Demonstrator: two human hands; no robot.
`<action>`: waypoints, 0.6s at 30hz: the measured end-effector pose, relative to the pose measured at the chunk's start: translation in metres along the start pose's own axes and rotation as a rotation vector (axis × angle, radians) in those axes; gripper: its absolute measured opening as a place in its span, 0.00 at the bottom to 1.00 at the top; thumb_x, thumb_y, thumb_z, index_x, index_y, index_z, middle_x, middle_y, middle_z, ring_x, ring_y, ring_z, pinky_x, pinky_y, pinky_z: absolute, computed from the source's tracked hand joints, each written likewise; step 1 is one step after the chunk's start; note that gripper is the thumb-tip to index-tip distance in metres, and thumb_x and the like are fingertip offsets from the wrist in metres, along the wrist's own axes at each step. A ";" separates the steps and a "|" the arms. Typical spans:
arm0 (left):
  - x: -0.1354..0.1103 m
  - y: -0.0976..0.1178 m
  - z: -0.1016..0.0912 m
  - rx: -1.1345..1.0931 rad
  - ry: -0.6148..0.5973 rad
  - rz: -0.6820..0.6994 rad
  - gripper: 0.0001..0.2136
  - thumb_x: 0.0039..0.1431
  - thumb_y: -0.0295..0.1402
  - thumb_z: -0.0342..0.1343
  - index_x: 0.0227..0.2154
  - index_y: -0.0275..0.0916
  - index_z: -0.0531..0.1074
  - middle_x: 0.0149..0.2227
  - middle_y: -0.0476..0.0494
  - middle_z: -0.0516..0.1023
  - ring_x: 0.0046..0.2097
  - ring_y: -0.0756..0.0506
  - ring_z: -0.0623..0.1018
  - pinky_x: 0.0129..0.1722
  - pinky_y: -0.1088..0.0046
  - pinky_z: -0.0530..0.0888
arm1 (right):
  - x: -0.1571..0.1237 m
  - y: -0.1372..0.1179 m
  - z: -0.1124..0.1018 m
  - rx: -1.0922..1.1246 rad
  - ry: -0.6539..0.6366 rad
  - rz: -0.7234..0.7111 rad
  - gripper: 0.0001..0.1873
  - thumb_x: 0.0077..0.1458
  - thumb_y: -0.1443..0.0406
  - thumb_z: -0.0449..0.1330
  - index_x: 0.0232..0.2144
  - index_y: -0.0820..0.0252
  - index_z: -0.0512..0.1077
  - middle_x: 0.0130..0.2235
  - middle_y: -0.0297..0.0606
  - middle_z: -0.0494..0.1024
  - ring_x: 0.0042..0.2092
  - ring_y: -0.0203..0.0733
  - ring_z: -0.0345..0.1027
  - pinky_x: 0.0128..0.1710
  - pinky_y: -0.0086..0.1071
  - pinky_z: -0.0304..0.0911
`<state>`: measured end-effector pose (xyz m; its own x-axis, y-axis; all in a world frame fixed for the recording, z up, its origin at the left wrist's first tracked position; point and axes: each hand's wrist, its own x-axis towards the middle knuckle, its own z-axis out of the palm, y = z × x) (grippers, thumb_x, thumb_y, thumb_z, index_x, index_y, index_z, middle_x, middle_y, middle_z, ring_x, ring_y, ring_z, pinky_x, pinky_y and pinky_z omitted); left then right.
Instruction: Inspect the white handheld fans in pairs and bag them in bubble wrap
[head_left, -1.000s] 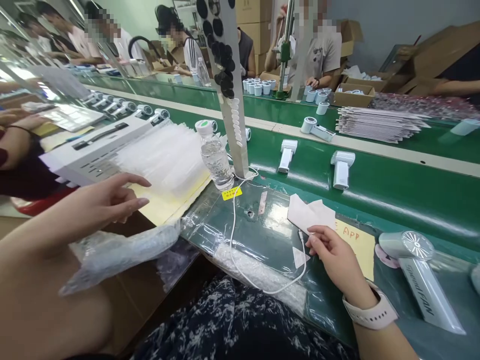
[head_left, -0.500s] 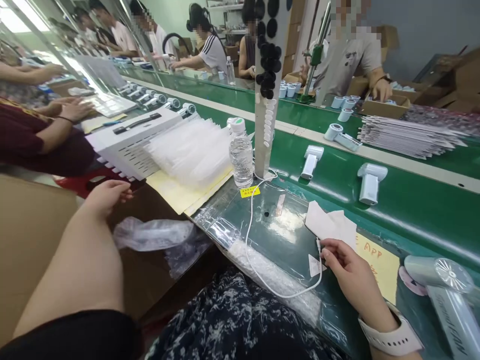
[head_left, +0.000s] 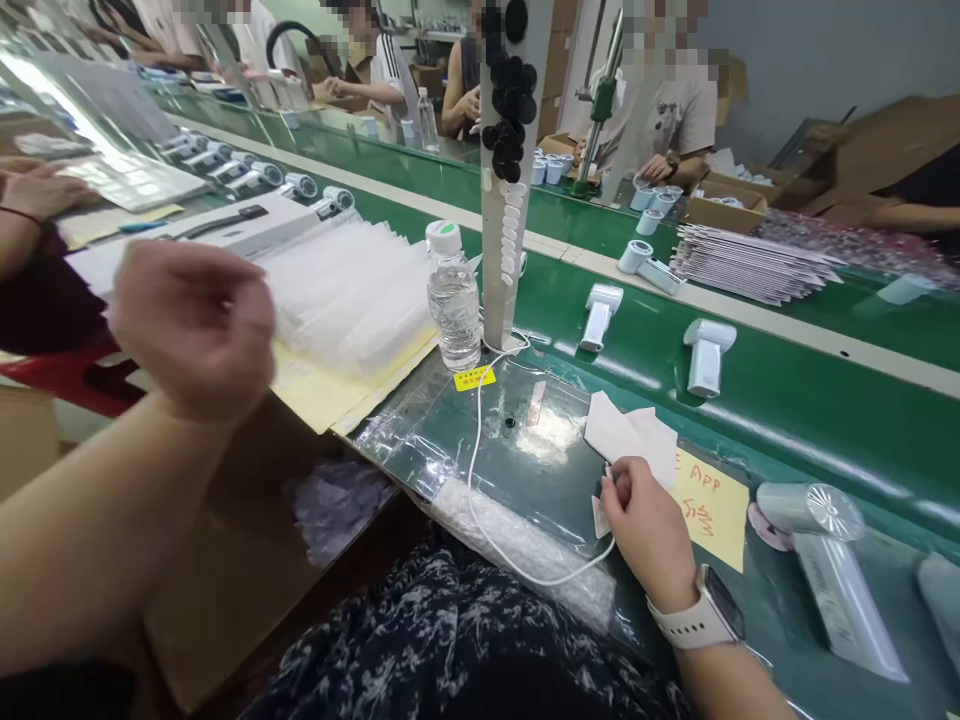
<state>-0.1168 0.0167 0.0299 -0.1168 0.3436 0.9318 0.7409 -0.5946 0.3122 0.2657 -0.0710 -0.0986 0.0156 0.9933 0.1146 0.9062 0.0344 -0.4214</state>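
Pinching the small plug end of a white cable (head_left: 474,470), the right hand (head_left: 649,530) rests low over the near side of the green conveyor belt (head_left: 825,440). Its fingers are drawn closed, though they hide most of the plug. The cable loops across a clear plastic sheet (head_left: 540,470) and up to the foot of an upright post (head_left: 502,300). Just past the fingertips lies a crumpled pale sheet of paper (head_left: 630,430), with a yellow sticky note (head_left: 709,505) touching it on the right. A white watch (head_left: 697,615) circles the right wrist.

The left hand (head_left: 191,330) is raised to the left, blurred, its fingers loosely curled and half closed; whether it has hold of anything, you cannot tell. It hangs just above a stack of clear plastic sleeves (head_left: 345,290) on yellow paper, near a water bottle (head_left: 454,300) — a white fan (head_left: 821,560) lies on the belt at right.
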 end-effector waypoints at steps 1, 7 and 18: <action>-0.003 0.026 0.016 -0.149 -0.130 0.138 0.06 0.48 0.21 0.57 0.31 0.35 0.74 0.26 0.52 0.72 0.26 0.54 0.68 0.24 0.76 0.63 | 0.001 0.000 0.001 0.001 0.014 0.010 0.06 0.61 0.63 0.50 0.37 0.58 0.64 0.24 0.33 0.68 0.25 0.44 0.65 0.25 0.33 0.54; -0.045 0.112 0.172 -0.144 -1.105 0.005 0.12 0.60 0.35 0.55 0.44 0.39 0.73 0.46 0.39 0.76 0.52 0.40 0.72 0.53 0.62 0.68 | 0.003 -0.007 0.006 -0.033 0.022 -0.037 0.08 0.61 0.68 0.48 0.35 0.59 0.67 0.35 0.45 0.74 0.36 0.48 0.69 0.32 0.35 0.59; -0.073 0.158 0.377 0.221 -1.277 -0.358 0.17 0.64 0.38 0.55 0.53 0.39 0.68 0.59 0.38 0.67 0.57 0.38 0.70 0.56 0.52 0.69 | 0.016 -0.020 0.004 0.039 0.011 0.018 0.08 0.55 0.72 0.54 0.38 0.60 0.70 0.37 0.42 0.78 0.36 0.47 0.74 0.32 0.36 0.64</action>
<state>0.2579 0.1721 -0.0583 0.2792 0.9586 -0.0557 0.9041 -0.2429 0.3515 0.2467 -0.0550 -0.0916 0.0371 0.9925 0.1166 0.8886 0.0206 -0.4582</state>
